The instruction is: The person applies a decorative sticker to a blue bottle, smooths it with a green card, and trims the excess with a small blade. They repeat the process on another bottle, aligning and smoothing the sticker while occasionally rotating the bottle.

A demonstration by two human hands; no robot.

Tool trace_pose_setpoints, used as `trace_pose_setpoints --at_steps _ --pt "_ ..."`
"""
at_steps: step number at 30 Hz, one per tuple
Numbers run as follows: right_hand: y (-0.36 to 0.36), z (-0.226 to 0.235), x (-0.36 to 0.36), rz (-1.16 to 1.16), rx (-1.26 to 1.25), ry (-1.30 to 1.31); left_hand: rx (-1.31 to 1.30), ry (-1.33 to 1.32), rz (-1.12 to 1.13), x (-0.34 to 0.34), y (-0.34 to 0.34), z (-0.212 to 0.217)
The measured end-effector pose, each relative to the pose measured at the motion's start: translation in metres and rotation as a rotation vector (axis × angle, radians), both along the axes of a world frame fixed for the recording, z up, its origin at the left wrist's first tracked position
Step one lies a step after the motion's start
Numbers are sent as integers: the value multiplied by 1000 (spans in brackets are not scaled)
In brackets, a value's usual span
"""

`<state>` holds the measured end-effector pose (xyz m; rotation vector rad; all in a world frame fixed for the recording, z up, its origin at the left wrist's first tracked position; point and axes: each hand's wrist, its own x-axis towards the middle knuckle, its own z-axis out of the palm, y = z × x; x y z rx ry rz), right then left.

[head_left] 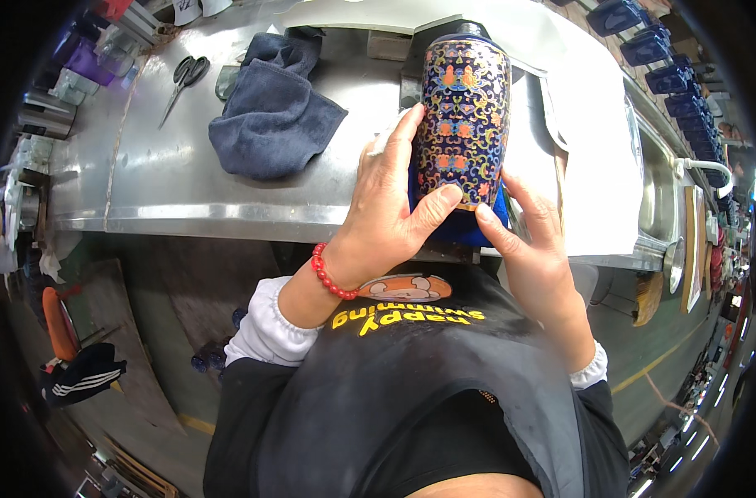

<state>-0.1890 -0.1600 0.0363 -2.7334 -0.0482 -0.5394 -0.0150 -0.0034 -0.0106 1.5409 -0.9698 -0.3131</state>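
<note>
Between my hands is a dark blue vase covered in a multicoloured floral scroll pattern, its narrow dark neck pointing away from me. My left hand, with a red bead bracelet at the wrist, grips the vase along its left side, the thumb over its near end. Something white shows behind the left fingers; what it is I cannot make out. My right hand closes on the lower right side, thumb at the near edge. Bright blue fabric shows under and beside the vase.
A crumpled navy towel lies left of the vase on the metal table. Beyond it lie black-handled scissors. A white sheet covers the right side, near a sink. Several blue items stand in rows at far right.
</note>
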Motion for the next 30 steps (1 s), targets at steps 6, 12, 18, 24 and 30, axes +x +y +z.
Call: trace_pose_setpoints --at_steps 6,12,18,24,30 --pt "-2 -9 1 -73 43 -42 177 -126 41 -9 -5 12" --pt "-9 -22 -5 -31 89 -67 162 -45 -29 -5 -2 12" --pt "-12 -30 -8 14 82 -89 62 134 -84 -4 -4 14" --pt "-15 -34 -11 25 103 -56 277 -763 80 -11 5 29" --pt "-15 -33 -5 -49 145 -211 139 -676 67 -2 3 11"
